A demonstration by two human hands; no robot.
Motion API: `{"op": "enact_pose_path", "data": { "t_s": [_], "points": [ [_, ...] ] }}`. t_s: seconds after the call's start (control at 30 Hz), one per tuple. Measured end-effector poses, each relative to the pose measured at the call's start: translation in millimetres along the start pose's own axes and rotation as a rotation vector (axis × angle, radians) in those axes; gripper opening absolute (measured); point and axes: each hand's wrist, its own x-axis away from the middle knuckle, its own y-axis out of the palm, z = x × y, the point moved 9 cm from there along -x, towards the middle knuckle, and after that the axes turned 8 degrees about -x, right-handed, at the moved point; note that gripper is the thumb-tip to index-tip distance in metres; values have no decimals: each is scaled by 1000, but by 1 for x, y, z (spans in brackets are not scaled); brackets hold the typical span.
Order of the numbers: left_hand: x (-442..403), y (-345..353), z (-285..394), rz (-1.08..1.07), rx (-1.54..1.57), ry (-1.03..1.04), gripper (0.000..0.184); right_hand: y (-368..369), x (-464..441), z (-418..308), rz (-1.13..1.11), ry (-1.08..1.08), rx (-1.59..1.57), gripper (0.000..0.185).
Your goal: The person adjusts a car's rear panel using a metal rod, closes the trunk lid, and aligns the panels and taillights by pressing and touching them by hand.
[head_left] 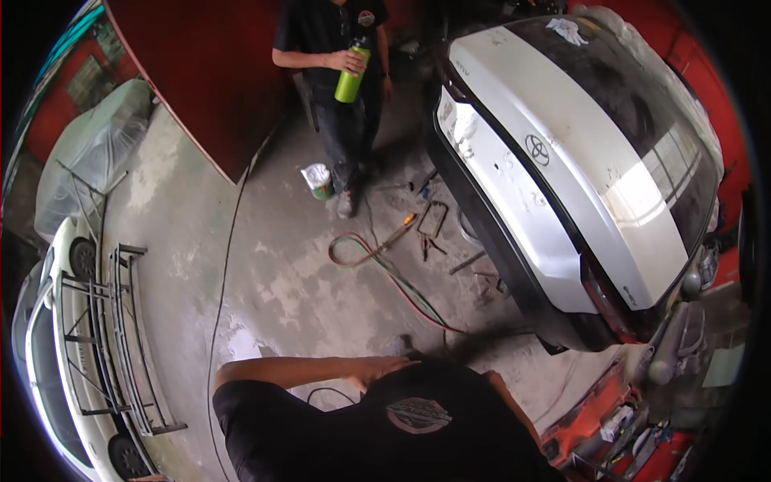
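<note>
At the bottom, my left hand [381,371] is bent in against the waist of my black shirt [337,430]; its fingers are partly hidden and blurred, and no object shows in it. My right forearm [514,406] runs along the shirt's right side, its hand out of sight. Beyond lies a looped red and green hose [393,277] with a torch-like orange end on the concrete floor [281,281]. A silver Toyota car [554,185] stands at the right, smudges on its rear panel.
Another person [337,88] in black holds a green bottle [352,74] at the top. A tin [319,183] stands near their feet. Metal tools [432,229] lie by the bumper. Metal racks [132,345] and a white car [52,361] line the left, near a red panel [193,72].
</note>
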Motion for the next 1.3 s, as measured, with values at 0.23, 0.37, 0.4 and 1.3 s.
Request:
{"op": "enact_pose_path", "data": {
  "t_s": [0.23, 0.37, 0.4, 1.3],
  "points": [
    [2, -9, 2, -8, 96, -21, 129, -17, 19, -30, 81, 1, -130, 29],
    [2, -11, 6, -36, 62, -96, 129, -19, 17, -43, 83, -24, -102, 28],
    [2, -10, 6, -40, 53, -102, 130, -19, 17, -45, 77, -27, -44, 27],
    [9, 1, 13, 20, 169, -190, 134, 17, -41, -11, 40, -315, -64, 28]
  ]
}}
